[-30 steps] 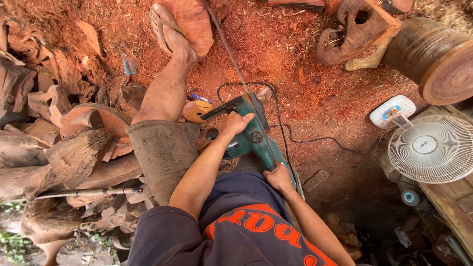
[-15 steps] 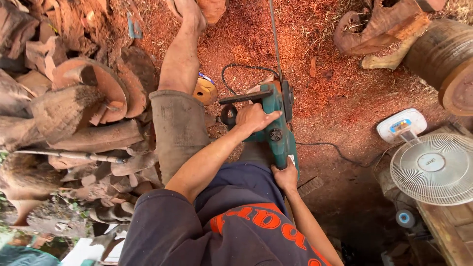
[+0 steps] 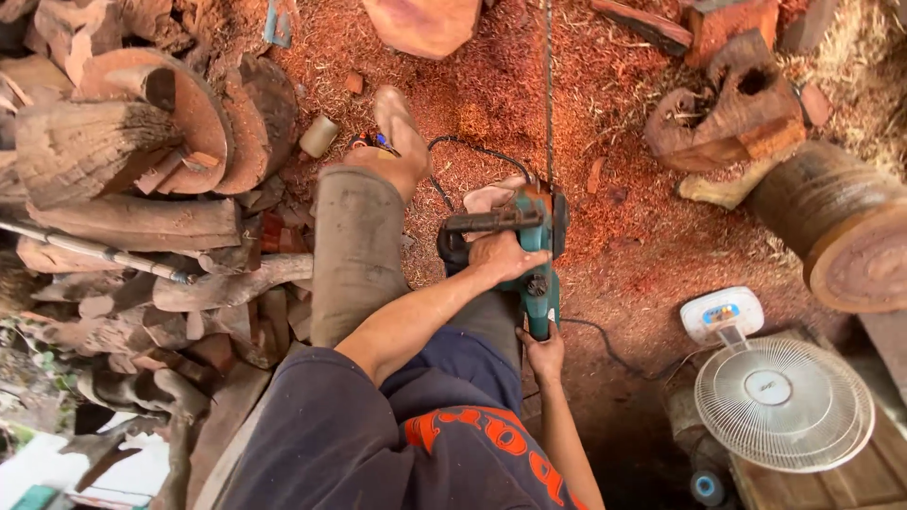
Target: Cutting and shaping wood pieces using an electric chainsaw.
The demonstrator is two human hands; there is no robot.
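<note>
I hold a teal electric chainsaw (image 3: 537, 247) in front of my legs, its thin bar (image 3: 547, 85) pointing away toward the top of the view. My left hand (image 3: 503, 255) grips the black front handle on top of the saw body. My right hand (image 3: 543, 354) is wrapped around the rear handle, close to my waist. My left leg, in grey shorts, is raised with its knee bent; a foot (image 3: 399, 132) shows above it on the red sawdust. A black cable (image 3: 605, 345) trails from the saw.
Cut logs and root chunks (image 3: 132, 161) are stacked on the left. A thick log (image 3: 836, 231) and a carved stump (image 3: 732, 118) lie at the right. A white pedestal fan (image 3: 779, 401) stands at the lower right. A reddish wood block (image 3: 425, 24) lies ahead.
The view has swung: the saw bar now points straight up the frame. My left leg has drawn in, with the foot closer to the saw. Both hands keep their grip on the handles.
</note>
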